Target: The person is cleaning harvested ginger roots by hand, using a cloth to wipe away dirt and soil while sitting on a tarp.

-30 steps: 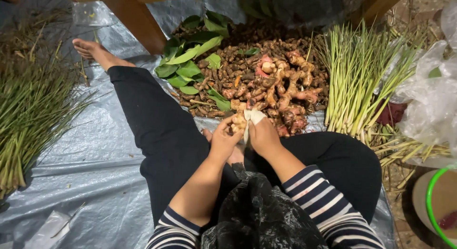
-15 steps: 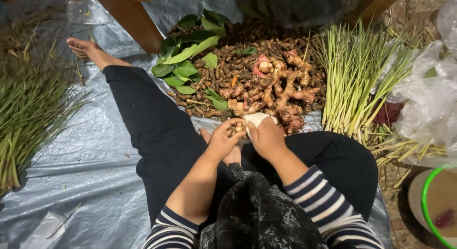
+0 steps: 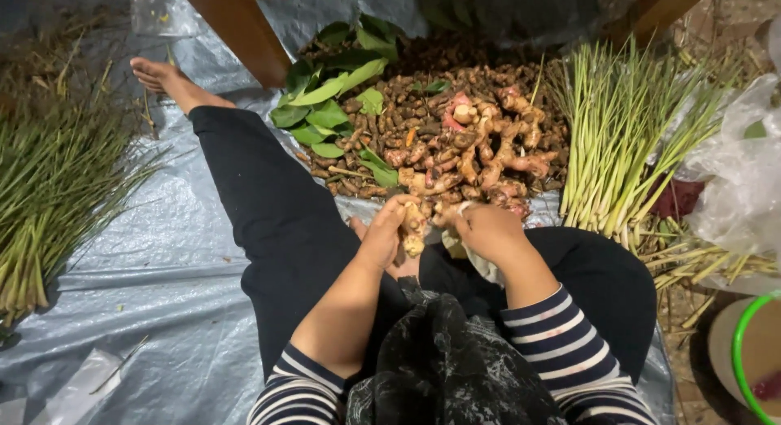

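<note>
Ginger root (image 3: 412,230) gripped between fingers of left hand (image 3: 382,238) and right hand (image 3: 482,230) above the lap, beside the heaped rhizome pile (image 3: 455,132); likely to snap or slip if twisted hard.

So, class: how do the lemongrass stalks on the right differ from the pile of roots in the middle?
The lemongrass is long, straight and pale green; the roots are short, knobbly and brown to pinkish. The lemongrass lies fanned in a rough row, the roots in a loose heap with green leaves at one side. Both rest on the grey tarp.
</note>
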